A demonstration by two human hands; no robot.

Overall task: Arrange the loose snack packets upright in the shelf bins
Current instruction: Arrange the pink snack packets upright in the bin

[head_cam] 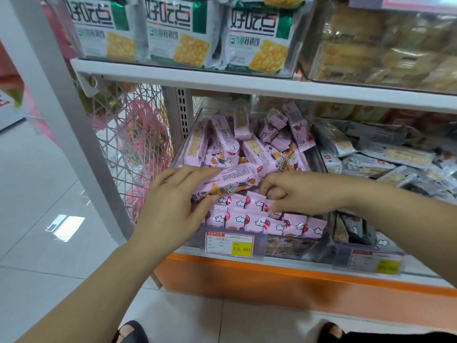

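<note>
A clear bin [249, 240] on the lower shelf holds pink snack packets. Several stand upright in rows at its front [249, 219]; behind them a loose heap [254, 142] lies jumbled. My left hand [173, 199] grips one long pink packet [237, 178], which lies sideways above the upright rows, thumb under it and fingers over its left end. My right hand [299, 194] has curled fingers at that packet's right end and pinches the tops of the upright packets there; the fingertips are partly hidden.
A neighbouring bin of grey packets [376, 154] stands to the right. The shelf above carries green-and-white cracker packs [178, 30]. A white mesh side panel [128, 144] closes the left. Price tags [230, 243] hang on the bin fronts above an orange base [272, 283].
</note>
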